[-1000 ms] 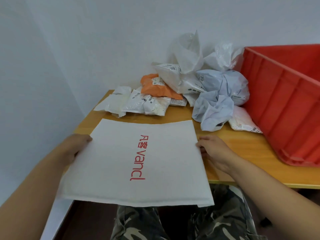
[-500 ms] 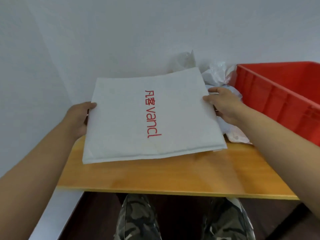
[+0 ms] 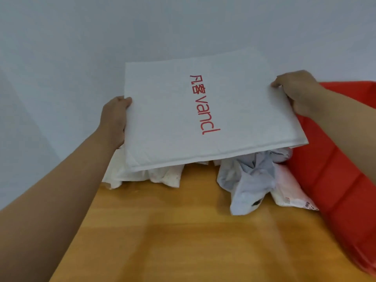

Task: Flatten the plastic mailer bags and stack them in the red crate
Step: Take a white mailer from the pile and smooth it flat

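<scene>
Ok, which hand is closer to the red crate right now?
Right. The right hand grips the mailer's right edge just above the red crate's rim; the left hand holds the opposite edge, a mailer's width away.

The mailer [image 3: 173, 119] hangs over crumpled bags [image 3: 250, 180] (on the table [image 3: 183, 241]), crate [image 3: 335, 169] at right.
</scene>
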The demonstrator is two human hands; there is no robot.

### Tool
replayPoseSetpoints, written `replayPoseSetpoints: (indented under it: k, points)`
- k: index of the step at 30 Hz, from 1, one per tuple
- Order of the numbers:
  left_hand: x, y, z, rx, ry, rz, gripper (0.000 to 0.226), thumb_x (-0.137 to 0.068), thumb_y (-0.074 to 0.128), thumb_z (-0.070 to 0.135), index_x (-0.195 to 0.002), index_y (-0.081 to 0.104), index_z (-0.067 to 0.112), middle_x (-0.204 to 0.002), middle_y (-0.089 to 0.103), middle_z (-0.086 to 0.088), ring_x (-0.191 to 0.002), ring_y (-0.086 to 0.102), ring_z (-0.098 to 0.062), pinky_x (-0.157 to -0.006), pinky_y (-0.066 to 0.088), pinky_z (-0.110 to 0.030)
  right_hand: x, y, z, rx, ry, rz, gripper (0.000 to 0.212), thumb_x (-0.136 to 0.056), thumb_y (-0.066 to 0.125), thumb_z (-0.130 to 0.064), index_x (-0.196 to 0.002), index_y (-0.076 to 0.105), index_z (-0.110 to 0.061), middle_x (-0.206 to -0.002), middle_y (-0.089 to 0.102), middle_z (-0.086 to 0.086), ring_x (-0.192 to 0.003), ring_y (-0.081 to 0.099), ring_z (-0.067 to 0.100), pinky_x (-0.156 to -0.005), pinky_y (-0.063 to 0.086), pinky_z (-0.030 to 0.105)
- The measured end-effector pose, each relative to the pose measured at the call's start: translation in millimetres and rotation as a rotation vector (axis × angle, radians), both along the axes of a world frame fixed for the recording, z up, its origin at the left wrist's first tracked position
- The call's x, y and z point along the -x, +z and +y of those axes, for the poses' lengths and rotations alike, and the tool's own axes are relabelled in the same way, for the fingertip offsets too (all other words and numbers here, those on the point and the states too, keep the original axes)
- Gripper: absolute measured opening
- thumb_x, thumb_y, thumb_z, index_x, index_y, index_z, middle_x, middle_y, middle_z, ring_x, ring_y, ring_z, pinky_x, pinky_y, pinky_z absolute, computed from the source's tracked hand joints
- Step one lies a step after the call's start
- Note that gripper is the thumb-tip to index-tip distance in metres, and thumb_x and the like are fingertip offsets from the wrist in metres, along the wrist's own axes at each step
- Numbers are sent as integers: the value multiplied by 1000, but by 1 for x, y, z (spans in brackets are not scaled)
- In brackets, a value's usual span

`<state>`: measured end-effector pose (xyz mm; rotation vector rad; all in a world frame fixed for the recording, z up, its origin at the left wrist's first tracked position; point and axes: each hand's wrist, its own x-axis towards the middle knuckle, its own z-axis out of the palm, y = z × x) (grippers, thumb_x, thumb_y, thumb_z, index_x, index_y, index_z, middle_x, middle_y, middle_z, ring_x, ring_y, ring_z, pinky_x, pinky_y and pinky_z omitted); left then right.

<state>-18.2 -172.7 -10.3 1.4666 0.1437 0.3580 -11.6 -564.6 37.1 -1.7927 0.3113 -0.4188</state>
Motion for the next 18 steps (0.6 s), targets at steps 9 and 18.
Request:
replayPoseSetpoints:
  k: [9, 18]
  points:
    - [-74, 21, -3, 31, -36, 19, 12, -97, 53, 15, -95, 65, 18, -95, 70, -1, -85, 66, -17, -83, 56, -38, -74, -3, -1, -171, -71, 125, 5, -68, 59, -18, -71, 55, -19, -78, 40, 8, -77, 38, 24, -68, 29, 36]
    - [-86, 185, -10, 9, -110, 106, 27, -65, 55, 18, -88, 67, 11, -93, 62, -13, -85, 57, -27, -78, 45, -45, -54, 132, -7, -329, -105, 154, 10, -73, 66, -14, -83, 66, -10, -88, 59, 12, -78, 56, 25, -73, 45, 38]
